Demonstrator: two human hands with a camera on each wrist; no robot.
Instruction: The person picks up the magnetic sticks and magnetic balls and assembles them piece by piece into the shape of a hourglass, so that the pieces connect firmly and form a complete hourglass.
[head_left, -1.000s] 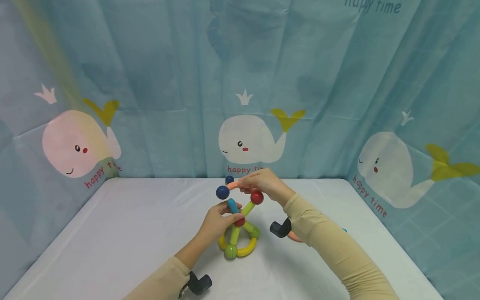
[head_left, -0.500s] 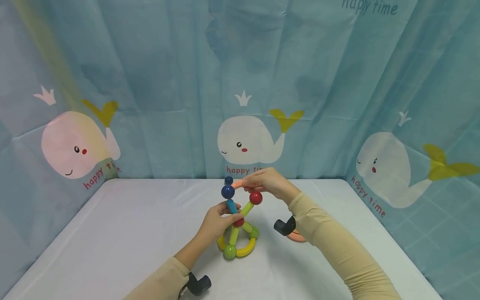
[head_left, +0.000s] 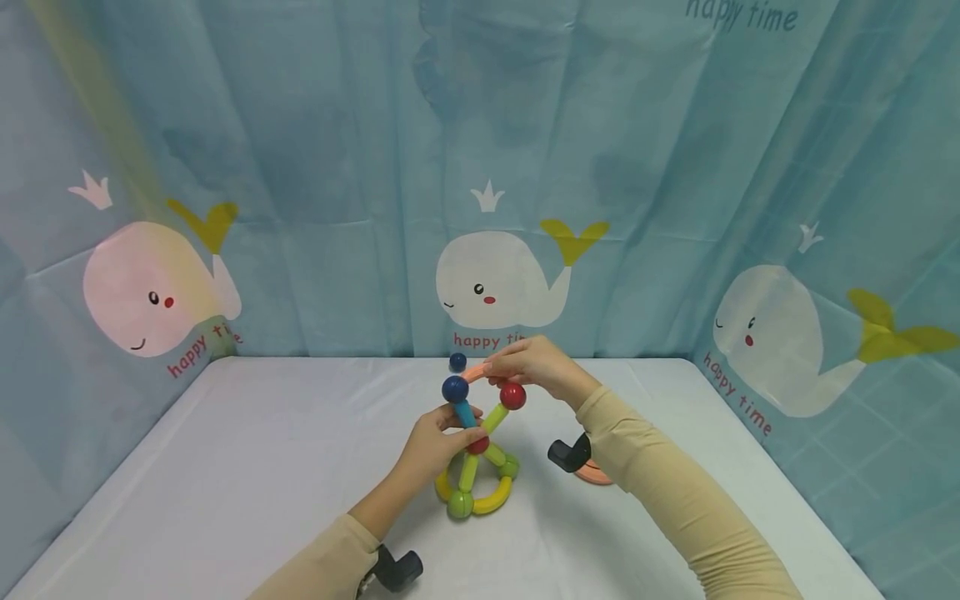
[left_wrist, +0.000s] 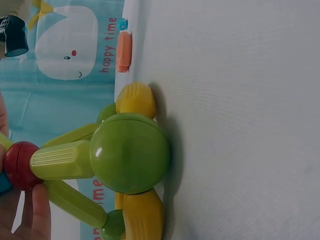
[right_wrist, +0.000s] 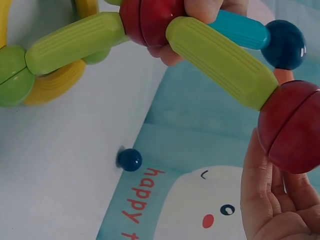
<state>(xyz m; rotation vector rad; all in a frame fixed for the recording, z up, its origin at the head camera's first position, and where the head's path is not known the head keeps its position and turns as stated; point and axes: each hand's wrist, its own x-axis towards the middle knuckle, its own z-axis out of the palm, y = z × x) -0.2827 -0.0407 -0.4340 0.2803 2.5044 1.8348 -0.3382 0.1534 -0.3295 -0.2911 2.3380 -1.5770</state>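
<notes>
Head view, left hand (head_left: 437,442): what's it got?

Thumb and fingers pinching the middle red ball (head_left: 477,444).

Right hand (head_left: 534,367)?

Fingers bent, nearly closed, tips pinching an orange curved stick (head_left: 476,372). Its free end meets the upper dark blue ball (head_left: 455,389).

And that ball's on?

Blue stick (head_left: 464,413), leaning up from the middle red ball. Upper red ball (right_wrist: 292,127) tops a yellow-green stick (right_wrist: 222,62); can't tell if the right hand touches it.

Down low?

Green balls (head_left: 460,504) and yellow curved sticks (head_left: 492,497) on the white table (head_left: 262,458). Yellow-green legs (left_wrist: 62,160) rise to the middle red ball.

Loose stuff?

Small dark blue ball (head_left: 457,362), far table edge. Orange pieces (head_left: 595,474) right, partly hidden by the sleeve (head_left: 660,467).
</notes>
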